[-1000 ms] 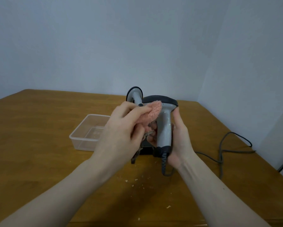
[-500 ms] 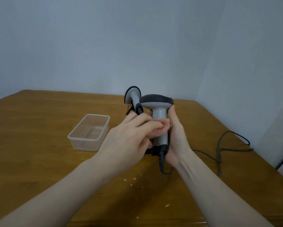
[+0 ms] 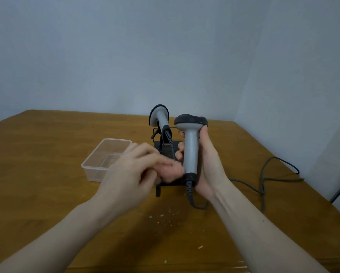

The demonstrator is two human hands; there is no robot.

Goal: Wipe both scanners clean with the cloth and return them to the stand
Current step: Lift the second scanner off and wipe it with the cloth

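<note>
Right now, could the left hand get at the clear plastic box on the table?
Probably yes: the clear plastic box sits just beyond the left hand with nothing between them, though that hand holds the pink cloth.

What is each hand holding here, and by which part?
The right hand grips the grey scanner upright by its handle. The left hand pinches the pink cloth in its fingertips, at the handle's lower end.
</note>
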